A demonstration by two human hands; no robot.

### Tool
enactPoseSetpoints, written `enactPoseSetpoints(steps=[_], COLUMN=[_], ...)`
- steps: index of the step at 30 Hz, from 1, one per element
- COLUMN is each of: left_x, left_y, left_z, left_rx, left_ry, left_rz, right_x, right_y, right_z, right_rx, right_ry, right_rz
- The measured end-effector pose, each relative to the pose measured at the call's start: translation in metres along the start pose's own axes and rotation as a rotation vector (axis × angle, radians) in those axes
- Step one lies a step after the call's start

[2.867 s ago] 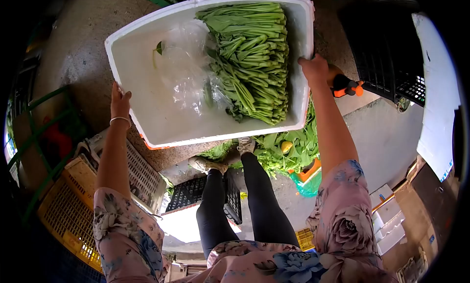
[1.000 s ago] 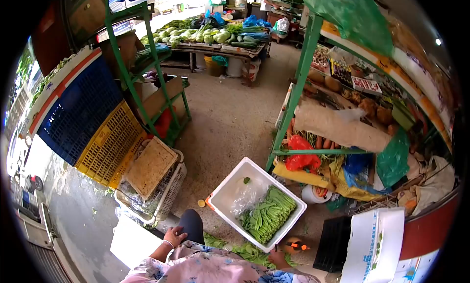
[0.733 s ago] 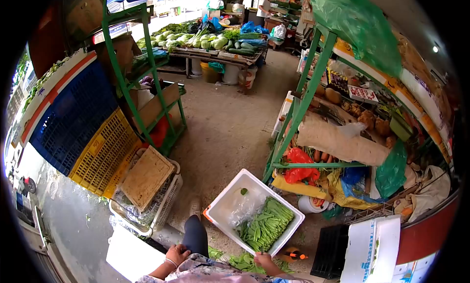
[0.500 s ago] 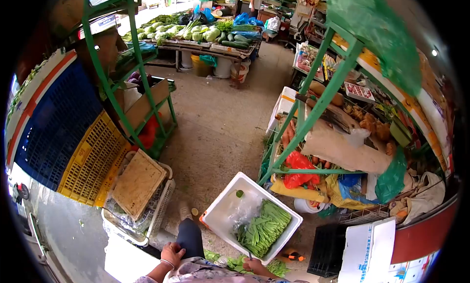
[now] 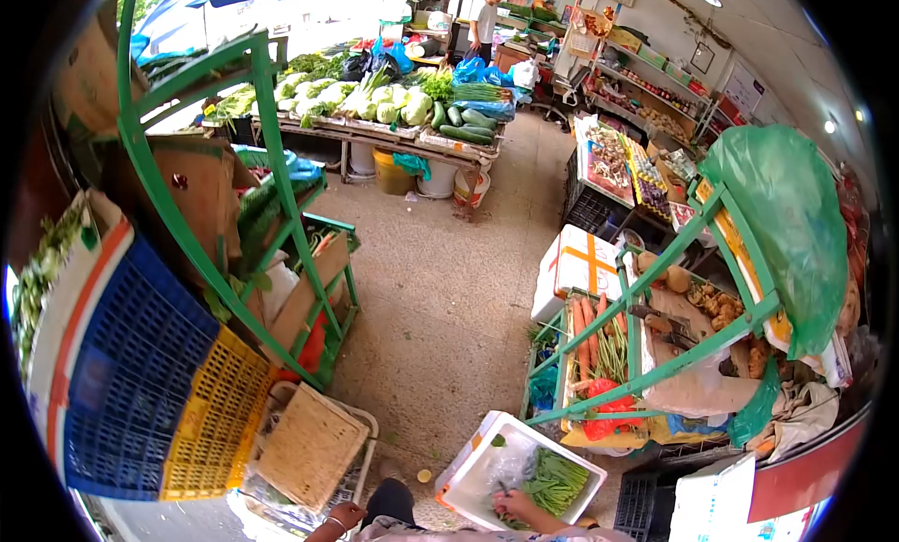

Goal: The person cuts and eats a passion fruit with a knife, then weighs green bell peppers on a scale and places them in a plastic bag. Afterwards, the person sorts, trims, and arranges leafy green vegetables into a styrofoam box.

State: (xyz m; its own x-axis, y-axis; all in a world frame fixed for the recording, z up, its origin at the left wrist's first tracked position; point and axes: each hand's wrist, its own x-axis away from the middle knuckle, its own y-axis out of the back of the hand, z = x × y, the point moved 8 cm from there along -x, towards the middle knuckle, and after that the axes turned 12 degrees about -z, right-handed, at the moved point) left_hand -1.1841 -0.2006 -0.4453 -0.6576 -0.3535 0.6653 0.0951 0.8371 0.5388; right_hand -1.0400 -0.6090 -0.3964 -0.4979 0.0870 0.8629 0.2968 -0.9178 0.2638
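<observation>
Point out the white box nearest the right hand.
The open white box holding green stems: the right hand is over it. The orange-taped white box by the carrots and the white foam at lower right sit farther off.

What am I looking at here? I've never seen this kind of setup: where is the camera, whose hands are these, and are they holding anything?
There is no machine here. One camera worn on a person's head looks forward and down, and its wide lens bends the edges. The bare hands at the bottom are the wearer's. The left hand is beside the dark-clothed leg. The right hand reaches over a white box containing green stems and clear plastic; a small dark thing shows at its fingers, too small to identify or call held. Farther ahead, leafy vegetables lie on a table, with another person behind.
</observation>
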Motion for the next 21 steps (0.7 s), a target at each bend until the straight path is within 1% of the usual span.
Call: enactPoseSetpoints(steps=[2,3,4,5,7,8,9,10,11,12,13,15,16,17,18,19,20,21], left_x=[-0.002,-0.008,-0.029,-0.023,-0.023,-0.027,-0.028,-0.029,-0.032,-0.035,-0.039,-0.050,-0.057,-0.066,-0.075,-0.079,-0.085,-0.095], left_y=[0.037,0.050,0.047,0.063,0.095,0.101,0.106,0.108,0.110,0.109,0.108,0.102,0.098,0.094,0.090,0.091,0.091,0.093], left_z=[0.000,0.008,0.037,0.034,0.041,0.042,0.049,0.055,0.054,0.055,0.054,0.046,0.040,0.033,0.024,0.008,-0.008,-0.026], left_rx=[0.206,0.296,0.501,0.712,0.790,0.776,0.843,0.910,0.897,0.869,0.843,0.807,0.792,0.778,0.802,0.794,0.757,0.720], left_ry=[0.161,0.259,0.355,0.523,0.610,0.611,0.681,0.749,0.747,0.774,0.800,0.844,0.844,0.844,0.829,0.871,0.851,0.830], left_rz=[-0.052,-0.078,-0.083,-0.082,-0.296,-0.288,-0.334,-0.381,-0.371,-0.345,-0.321,-0.253,-0.226,-0.200,-0.179,-0.204,-0.190,-0.178], right_x=[0.021,0.031,0.042,0.050,0.050,0.038,0.045,0.050,0.052,0.052,0.048,0.011,0.010,0.006,0.000,0.002,-0.008,-0.017], right_y=[0.009,0.022,0.036,0.052,0.088,0.104,0.112,0.117,0.123,0.124,0.120,0.100,0.086,0.079,0.071,0.065,0.059,0.061], right_z=[0.031,0.040,0.041,0.036,0.017,-0.007,-0.015,-0.023,-0.030,-0.034,-0.038,-0.043,-0.027,-0.013,0.007,0.038,0.055,0.072], right_rx=[-0.023,0.032,0.087,0.069,0.025,-0.003,-0.025,-0.080,-0.135,-0.243,-0.252,-0.153,-0.102,-0.108,0.212,0.532,0.466,0.461], right_ry=[0.009,-0.008,-0.032,-0.046,-0.080,-0.099,-0.108,-0.144,-0.177,-0.149,-0.156,-0.067,-0.021,-0.024,0.063,0.153,0.194,0.199], right_rz=[0.069,0.032,-0.006,-0.050,-0.141,-0.187,-0.263,-0.295,-0.328,-0.418,-0.425,-0.235,-0.136,-0.135,-0.156,-0.174,-0.108,-0.108])
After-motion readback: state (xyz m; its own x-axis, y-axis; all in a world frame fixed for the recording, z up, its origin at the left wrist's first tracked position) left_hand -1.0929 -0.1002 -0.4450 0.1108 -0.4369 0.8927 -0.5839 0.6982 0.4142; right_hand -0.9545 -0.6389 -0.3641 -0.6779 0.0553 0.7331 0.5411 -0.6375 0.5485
